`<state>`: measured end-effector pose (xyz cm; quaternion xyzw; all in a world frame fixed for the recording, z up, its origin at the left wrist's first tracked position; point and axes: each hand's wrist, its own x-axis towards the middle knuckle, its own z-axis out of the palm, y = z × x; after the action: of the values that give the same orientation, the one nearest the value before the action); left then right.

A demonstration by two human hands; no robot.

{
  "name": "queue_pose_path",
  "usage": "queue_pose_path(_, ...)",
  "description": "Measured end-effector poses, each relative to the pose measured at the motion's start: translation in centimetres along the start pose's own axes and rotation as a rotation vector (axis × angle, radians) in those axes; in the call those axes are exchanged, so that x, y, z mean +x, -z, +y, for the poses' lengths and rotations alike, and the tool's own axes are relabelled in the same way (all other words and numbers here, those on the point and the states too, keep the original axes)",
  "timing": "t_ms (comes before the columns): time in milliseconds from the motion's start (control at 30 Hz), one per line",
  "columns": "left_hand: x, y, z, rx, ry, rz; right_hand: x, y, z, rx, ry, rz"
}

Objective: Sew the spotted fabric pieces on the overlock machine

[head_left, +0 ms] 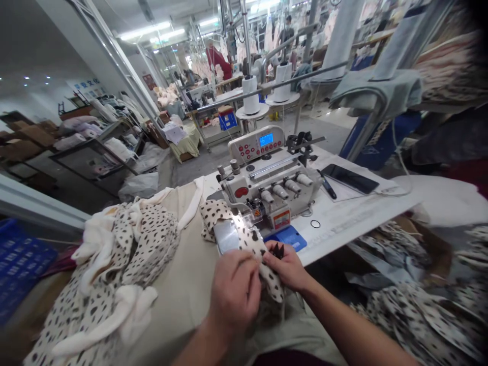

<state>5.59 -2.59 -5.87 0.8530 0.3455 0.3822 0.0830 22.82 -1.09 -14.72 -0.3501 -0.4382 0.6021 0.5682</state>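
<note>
A strip of cream fabric with black spots [249, 239] runs from the overlock sewing machine [274, 178] down toward me. My left hand [236, 290] is closed on the strip's near edge, its fingertips bunched together. On the right side, my right hand [287, 267] pinches the same fabric between thumb and fingers. Dark pointed tips [279, 250] stick out of that hand; I cannot make out what they belong to. The fabric's far end lies around the machine's metal plate [226, 236], by the presser foot. Its near end hangs below my hands.
A heap of spotted garments with white trim [129, 249] lies on the left of the table. On the right are a phone [351, 178], a black pen-like tool [328, 188] and a black ring [315, 223]. Thread cones [250, 95] stand behind. A blue crate [23, 269] is far left.
</note>
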Motion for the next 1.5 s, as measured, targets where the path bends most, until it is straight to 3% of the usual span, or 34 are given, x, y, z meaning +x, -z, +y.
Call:
queue_pose_path(100,2.2,0.4,-1.1,0.182,-0.031,-0.085,-0.1,-0.1,0.2,0.05,0.009,0.012)
queue_pose_path(200,2.2,-0.2,-1.5,0.228,-0.04,-0.114,-0.2,-0.1,0.4,0.08,0.021,0.05)
queue_pose_path(633,1.9,-0.7,-1.1,0.325,-0.048,-0.036,-0.5,-0.5,0.4,-0.094,0.088,0.045)
queue_pose_path(1067,1.8,-0.5,-1.4,0.313,-0.144,-0.053,-0.2,-0.5,0.7,-0.162,0.095,0.054)
queue_pose_path(1500,2.0,-0.3,-0.9,0.356,-0.035,0.034,-0.2,-0.4,0.6,-0.221,0.101,0.022)
